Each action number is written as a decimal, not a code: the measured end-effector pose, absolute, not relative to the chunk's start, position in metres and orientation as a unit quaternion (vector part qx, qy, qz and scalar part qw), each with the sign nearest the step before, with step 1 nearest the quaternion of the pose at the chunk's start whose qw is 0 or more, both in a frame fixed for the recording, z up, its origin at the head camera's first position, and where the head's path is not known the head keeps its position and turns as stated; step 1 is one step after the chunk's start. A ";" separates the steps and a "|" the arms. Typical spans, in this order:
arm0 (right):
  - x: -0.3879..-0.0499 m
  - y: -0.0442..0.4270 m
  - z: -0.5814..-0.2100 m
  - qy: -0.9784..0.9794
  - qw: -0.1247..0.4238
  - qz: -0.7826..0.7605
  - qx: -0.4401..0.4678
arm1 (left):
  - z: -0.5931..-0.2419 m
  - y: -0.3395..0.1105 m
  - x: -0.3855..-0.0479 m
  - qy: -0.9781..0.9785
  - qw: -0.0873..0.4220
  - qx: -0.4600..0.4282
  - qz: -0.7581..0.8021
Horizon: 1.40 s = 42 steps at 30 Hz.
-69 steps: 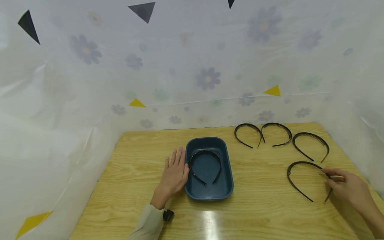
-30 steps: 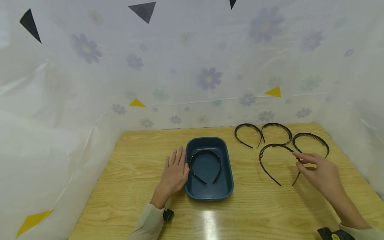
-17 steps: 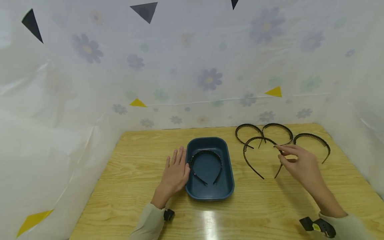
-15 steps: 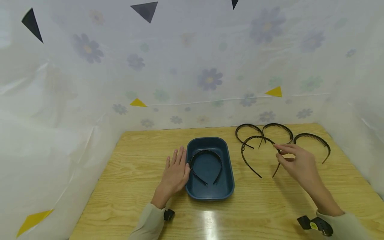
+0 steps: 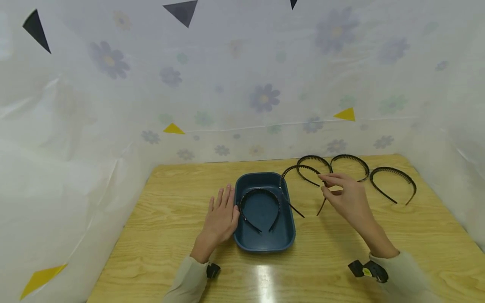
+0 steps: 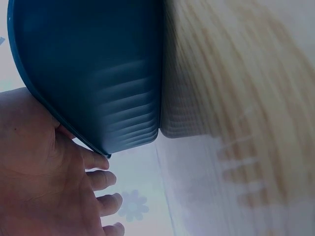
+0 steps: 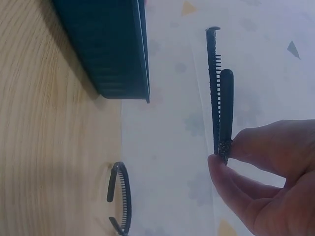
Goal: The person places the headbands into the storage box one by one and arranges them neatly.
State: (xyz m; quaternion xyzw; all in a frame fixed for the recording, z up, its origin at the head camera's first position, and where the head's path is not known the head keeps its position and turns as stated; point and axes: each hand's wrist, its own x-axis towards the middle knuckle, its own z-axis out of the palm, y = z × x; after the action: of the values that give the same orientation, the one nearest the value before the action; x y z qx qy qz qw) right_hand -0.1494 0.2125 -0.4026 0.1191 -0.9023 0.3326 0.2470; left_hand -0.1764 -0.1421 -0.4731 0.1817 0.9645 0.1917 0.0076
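Observation:
Between thumb and fingers my right hand pinches a black toothed headband by one side. That headband is held up off the table, its left part overlapping the right rim of a dark blue tray in the head view. In the right wrist view the pinched headband appears edge-on, with its comb teeth showing. Another black headband lies inside the tray. My left hand rests with straight fingers against the tray's left side; the left wrist view shows its fingers along the tray's rim.
Three more black headbands lie at the back right of the wooden table: a left one, a middle one and a right one. A white flowered sheet encloses the back and sides.
My right hand has carried the pinched headband leftward from the table's right side to the tray's right edge. The left hand and the tray stay in place.

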 end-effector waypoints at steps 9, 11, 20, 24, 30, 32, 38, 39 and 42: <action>-0.164 0.177 -0.410 -0.897 0.224 0.358 0.132 | -0.470 -0.143 -0.174 0.964 0.000 0.185 0.194; -0.166 0.171 -0.411 -0.895 0.216 0.365 0.134 | -0.470 -0.143 -0.173 0.964 0.002 0.184 0.192; -0.177 0.150 -0.421 -0.905 0.192 0.358 0.130 | -0.470 -0.142 -0.173 0.964 0.007 0.181 0.192; -0.180 0.143 -0.425 -0.906 0.196 0.349 0.137 | -0.472 -0.142 -0.174 0.965 0.007 0.181 0.188; -0.183 0.134 -0.431 -0.910 0.191 0.341 0.139 | -0.469 -0.141 -0.173 0.963 0.004 0.182 0.197; -0.184 0.131 -0.434 -0.911 0.187 0.338 0.142 | -0.469 -0.141 -0.173 0.964 0.003 0.182 0.196; -0.186 0.120 -0.441 -0.921 0.176 0.313 0.153 | -0.469 -0.141 -0.172 0.965 0.006 0.179 0.192; -0.186 0.118 -0.442 -0.923 0.172 0.308 0.153 | -0.470 -0.141 -0.173 0.966 0.007 0.178 0.190; -0.186 0.115 -0.444 -0.929 0.156 0.298 0.151 | -0.470 -0.141 -0.172 0.966 0.013 0.177 0.187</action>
State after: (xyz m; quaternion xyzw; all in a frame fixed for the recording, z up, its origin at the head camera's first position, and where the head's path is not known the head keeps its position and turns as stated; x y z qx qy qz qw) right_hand -0.1855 0.1145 -0.4437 0.1511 -0.9294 0.2983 0.1563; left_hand -0.1720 -0.1411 -0.4696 0.1766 0.9664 0.1865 0.0126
